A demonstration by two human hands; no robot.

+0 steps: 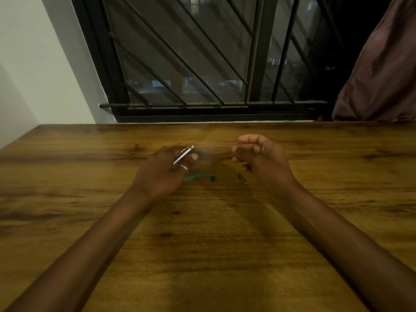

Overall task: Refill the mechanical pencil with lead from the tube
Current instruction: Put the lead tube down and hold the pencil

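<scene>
L hand (164, 171) grips the mechanical pencil (183, 155) over the wooden table (202, 244). The teal lead tube (193, 176) lies on the table just beside it, w/ the teal cap (212, 178) close by. R hand (258, 158) has its fingers curled, can't tell if it's pinching anything, and a small metal bit (239, 175) lies near it.

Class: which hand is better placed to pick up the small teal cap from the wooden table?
Probably the right hand: the left hand grips the silver-and-blue mechanical pencil, while the right's curled fingers visibly hold nothing. The small teal cap lies between both.
</scene>
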